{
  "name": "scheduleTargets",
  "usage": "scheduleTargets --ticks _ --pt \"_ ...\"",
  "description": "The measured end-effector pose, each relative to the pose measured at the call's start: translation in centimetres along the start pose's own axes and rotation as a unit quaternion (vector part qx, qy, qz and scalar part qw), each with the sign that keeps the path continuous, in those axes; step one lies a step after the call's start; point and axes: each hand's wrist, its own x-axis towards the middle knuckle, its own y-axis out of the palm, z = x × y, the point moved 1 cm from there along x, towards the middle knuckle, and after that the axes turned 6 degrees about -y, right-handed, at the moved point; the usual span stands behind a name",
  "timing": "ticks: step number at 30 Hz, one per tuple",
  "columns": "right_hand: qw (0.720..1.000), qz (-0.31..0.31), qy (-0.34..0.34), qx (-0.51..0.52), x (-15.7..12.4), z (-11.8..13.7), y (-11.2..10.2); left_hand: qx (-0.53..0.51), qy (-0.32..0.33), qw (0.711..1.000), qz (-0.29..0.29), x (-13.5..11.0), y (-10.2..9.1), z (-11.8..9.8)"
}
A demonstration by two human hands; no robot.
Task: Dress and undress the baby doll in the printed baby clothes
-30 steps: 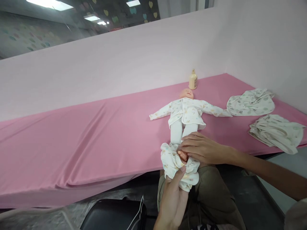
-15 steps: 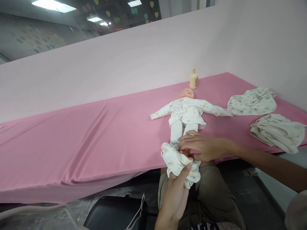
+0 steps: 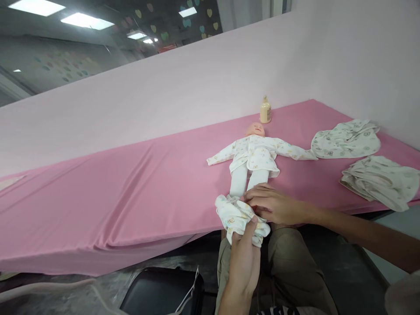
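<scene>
A baby doll (image 3: 239,177) lies on its back, head away from me, in a white printed top (image 3: 262,158) with both sleeves spread out. Its legs are white and point toward me. At its feet is a bunched white printed baby garment (image 3: 234,215), probably pants, gathered up at the table's front edge. My left hand (image 3: 244,258) grips that bundle from the near side, thumb on top. From the right, my right hand (image 3: 274,204) closes its fingers around the lower part of the doll's leg beside the cloth. The foot itself is hidden.
A pump bottle (image 3: 265,111) stands behind the doll's head by the wall. Two printed cloths, one spread (image 3: 346,140) and one folded (image 3: 380,179), lie at right on the pink sheet (image 3: 147,192). A black chair (image 3: 160,291) stands below the front edge.
The garment bundle and my left hand have shifted slightly up and left. My right hand's fingers have moved closer to the cloth, and the doll's foot, seen before, is now covered.
</scene>
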Motion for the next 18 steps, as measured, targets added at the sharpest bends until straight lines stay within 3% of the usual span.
scheduleTargets --ticks 4,8,15,18 --pt "0.990 -0.048 0.047 0.128 -0.7 0.8 0.8 -0.011 0.006 1.000 0.014 0.1 0.2 -0.1" --pt "0.964 -0.031 0.131 0.231 -0.7 1.6 0.7 0.000 -0.013 0.999 0.052 0.2 0.4 -0.4" --pt "0.960 -0.005 0.198 0.199 1.0 3.1 0.5 0.015 -0.030 0.999 0.034 0.8 0.5 -1.0" --pt "0.966 0.001 0.199 0.166 1.6 3.3 0.6 0.011 -0.022 0.998 0.057 0.8 0.3 -1.0"
